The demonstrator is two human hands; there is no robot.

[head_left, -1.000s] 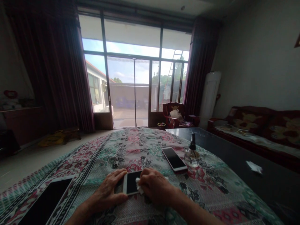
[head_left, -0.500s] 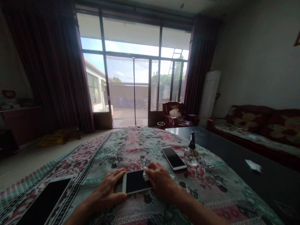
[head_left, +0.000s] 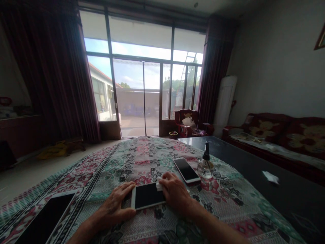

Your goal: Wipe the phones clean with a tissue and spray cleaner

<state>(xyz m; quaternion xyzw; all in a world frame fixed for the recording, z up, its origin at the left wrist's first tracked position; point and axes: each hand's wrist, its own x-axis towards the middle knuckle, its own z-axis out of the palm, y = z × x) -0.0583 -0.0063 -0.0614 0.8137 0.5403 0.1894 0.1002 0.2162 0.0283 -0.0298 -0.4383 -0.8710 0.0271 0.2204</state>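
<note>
A white-framed smartphone [head_left: 147, 197] with a dark screen lies face up on the floral tablecloth [head_left: 142, 157]. My left hand [head_left: 117, 203] grips its left end, thumb at the lower corner and fingers at the upper one. Pinched in my right hand [head_left: 175, 192] is a crumpled white tissue [head_left: 159, 185], pressed on the right part of the screen; that hand hides the phone's right end. Beyond my right hand rests a second white phone [head_left: 187, 170]. Beside it stands a clear bottle [head_left: 206, 166] with a black top.
A larger dark-screened device [head_left: 45, 218], its edge white, lies at the lower left. On the right, a dark glossy table [head_left: 243, 166] carries another crumpled tissue [head_left: 271, 177]. Behind are a wooden armchair [head_left: 186, 123], a sofa [head_left: 266, 130] and glass doors [head_left: 132, 101].
My right hand with the tissue has shifted slightly rightward along the phone's screen. My left hand keeps its hold on the phone. The whole view has shifted a little.
</note>
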